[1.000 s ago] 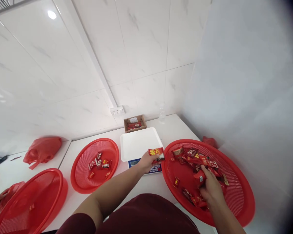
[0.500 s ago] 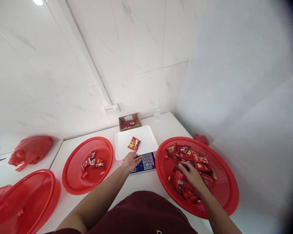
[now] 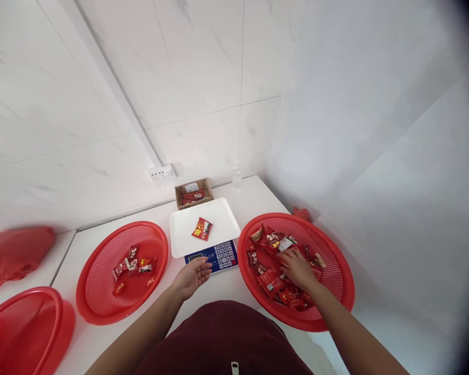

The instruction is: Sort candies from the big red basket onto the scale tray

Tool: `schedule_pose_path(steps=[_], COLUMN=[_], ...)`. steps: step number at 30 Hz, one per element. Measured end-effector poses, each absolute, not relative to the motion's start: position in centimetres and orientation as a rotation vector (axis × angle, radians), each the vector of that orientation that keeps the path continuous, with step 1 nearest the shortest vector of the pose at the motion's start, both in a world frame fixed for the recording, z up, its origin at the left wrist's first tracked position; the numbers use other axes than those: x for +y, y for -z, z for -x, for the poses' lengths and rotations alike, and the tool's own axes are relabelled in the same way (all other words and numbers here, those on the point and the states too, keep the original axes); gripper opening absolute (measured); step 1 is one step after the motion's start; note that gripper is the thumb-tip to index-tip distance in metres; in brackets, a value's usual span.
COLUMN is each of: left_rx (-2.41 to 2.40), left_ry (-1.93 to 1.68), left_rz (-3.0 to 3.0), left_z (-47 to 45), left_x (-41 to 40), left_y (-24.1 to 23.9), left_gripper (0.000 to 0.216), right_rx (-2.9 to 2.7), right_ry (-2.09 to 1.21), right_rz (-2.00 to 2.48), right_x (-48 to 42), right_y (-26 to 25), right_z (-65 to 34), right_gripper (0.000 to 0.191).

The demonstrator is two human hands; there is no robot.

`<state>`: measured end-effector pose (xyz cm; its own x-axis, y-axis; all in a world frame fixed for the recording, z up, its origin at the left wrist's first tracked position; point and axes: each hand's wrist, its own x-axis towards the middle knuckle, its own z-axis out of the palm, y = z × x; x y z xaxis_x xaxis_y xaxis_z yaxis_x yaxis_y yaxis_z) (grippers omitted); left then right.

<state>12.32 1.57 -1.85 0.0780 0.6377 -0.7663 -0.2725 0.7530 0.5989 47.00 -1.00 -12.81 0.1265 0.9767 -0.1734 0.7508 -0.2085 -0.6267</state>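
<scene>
My right hand (image 3: 298, 269) is inside the right red basket (image 3: 338, 250), its fingers stretched over a pile of red snack packets (image 3: 271, 281). The fingertips touch the packets, and no packet shows clearly gripped. My left hand (image 3: 193, 277) hovers palm up, fingers loosely apart, by the front edge of a digital scale (image 3: 223, 255) with a blue keypad. It holds nothing. On the scale's white pan (image 3: 182, 229) lies a single red and yellow snack packet (image 3: 202, 229).
Left of the scale stands another red basket (image 3: 91, 271) with several small packets. A further red basket (image 3: 50, 333) is at lower left, near a red plastic bag (image 3: 19, 252). Behind the scale are a cardboard box (image 3: 193, 192) of packets and a clear bottle (image 3: 236, 179).
My right hand has shifted within the basket, toward the back of the pile, and packets there have moved. My left hand has drawn back slightly from the scale. The view has turned right.
</scene>
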Motion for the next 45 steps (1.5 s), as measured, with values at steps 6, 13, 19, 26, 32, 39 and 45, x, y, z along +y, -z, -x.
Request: schedule_pose_path(steps=[6, 13, 19, 26, 32, 39, 45], left_rx=[1.386, 1.365, 1.33, 1.249, 0.928, 0.958, 0.951], left_ry=[-0.682, -0.664, -0.64, -0.587, -0.386, -0.403, -0.446], left_rz=[-0.285, -0.331, -0.376, -0.447, -0.649, -0.617, -0.616], left_z=[-11.2, -12.2, -12.4, -12.4, -17.2, -20.1, -19.1], left_x=[1.2, 1.6, 1.1, 0.9, 0.6, 1.0, 0.9], left_y=[2.5, 2.5, 2.3, 2.3, 0.0, 1.5, 1.1], left_gripper=[0.012, 0.01, 0.01, 0.017, 0.044, 0.047, 0.045], right_rx=[-1.335, -1.011, -0.999, -0.465, -0.521, -0.924, -0.99], right_ry=[-0.92, -0.789, -0.92, -1.219, -1.373, -1.182, -1.273], right_rz=[1.94, 2.075, 1.984, 1.552, 1.296, 1.593, 1.601], right_x=[-2.0, -0.3, -1.0, -2.6, -2.4, -2.2, -2.8], right_y=[12.1, 12.4, 11.4, 6.4, 2.5, 1.3, 1.7], right_z=[-49.5, -48.4, -47.4, -46.1, -40.2, -36.5, -36.4], right_gripper=[0.02, 0.042, 0.04, 0.053, 0.058, 0.046, 0.037])
